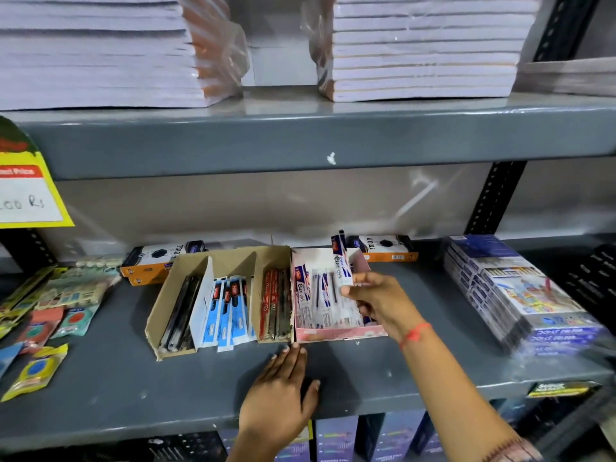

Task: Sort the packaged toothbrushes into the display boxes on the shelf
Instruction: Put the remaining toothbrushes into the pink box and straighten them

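Observation:
My right hand (380, 303) grips a slim white-and-blue packaged toothbrush (343, 261), held upright over the pink display box (333, 335). That box holds several more of the same white-and-blue packs (316, 295). Left of it stands a brown cardboard display box (160, 308) with dividers: black packs at its left, blue-and-white packs (230, 308) in the middle, red packs (275, 301) at its right. My left hand (283, 391) lies flat on the grey shelf (116, 378), fingertips near the gap where the two boxes meet, holding nothing.
Orange-and-black boxes (150, 261) lie behind the display boxes. Loose small packets (50, 305) cover the shelf's left end. A wrapped stack of blue boxes (520, 295) sits at the right. The shelf above carries stacks of notebooks (423, 48); a yellow price tag (26, 191) hangs at left.

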`<state>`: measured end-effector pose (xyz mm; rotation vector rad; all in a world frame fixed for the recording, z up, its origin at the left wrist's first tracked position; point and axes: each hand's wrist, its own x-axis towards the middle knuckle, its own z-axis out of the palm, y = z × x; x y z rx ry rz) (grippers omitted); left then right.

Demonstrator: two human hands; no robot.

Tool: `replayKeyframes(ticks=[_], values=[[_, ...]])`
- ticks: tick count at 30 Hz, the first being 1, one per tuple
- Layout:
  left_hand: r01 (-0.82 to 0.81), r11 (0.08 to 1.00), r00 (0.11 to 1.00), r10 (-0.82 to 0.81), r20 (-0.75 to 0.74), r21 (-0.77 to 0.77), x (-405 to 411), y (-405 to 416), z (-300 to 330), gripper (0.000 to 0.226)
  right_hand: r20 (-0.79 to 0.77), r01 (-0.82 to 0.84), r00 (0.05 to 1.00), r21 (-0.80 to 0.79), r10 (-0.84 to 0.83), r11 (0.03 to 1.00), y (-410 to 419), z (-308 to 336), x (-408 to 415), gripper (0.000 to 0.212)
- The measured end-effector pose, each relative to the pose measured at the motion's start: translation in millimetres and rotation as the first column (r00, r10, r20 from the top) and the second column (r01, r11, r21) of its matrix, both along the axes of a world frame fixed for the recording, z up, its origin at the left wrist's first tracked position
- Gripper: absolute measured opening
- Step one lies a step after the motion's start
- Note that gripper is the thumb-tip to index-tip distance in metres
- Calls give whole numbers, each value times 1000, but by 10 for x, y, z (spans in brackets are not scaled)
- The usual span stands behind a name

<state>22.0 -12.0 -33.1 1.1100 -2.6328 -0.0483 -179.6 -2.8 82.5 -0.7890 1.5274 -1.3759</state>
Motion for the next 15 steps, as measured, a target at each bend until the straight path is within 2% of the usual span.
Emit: replayKeyframes(ticks=[3, 6, 10, 11, 13, 15], values=[[-7, 999, 999, 9, -35, 46, 0, -22, -41, 62, -220, -41, 973, 105, 63, 994, -301, -32, 152, 22], [-14, 997, 999, 18, -52, 73, 18, 5, 51, 55, -473, -81, 857, 271, 206, 959, -539, -150, 311, 39], [2, 999, 995, -7, -100, -43, 1, 13, 39, 51, -552, -57, 795, 346, 252, 936, -648, -329, 442, 38], [-1, 999, 995, -5, -99, -53, 1, 13, 31, 51, -580, -49, 771, 355, 261, 934, -650, -354, 467, 32], [-13, 998, 995, 6, -96, -66, -6, 11, 22, 50, -636, -40, 723, 351, 269, 936, -648, -384, 498, 8], [-14, 997, 995, 7, -96, -72, -8, 14, 28, 49, -670, -10, 699, 337, 248, 941, -658, -404, 504, 23]])
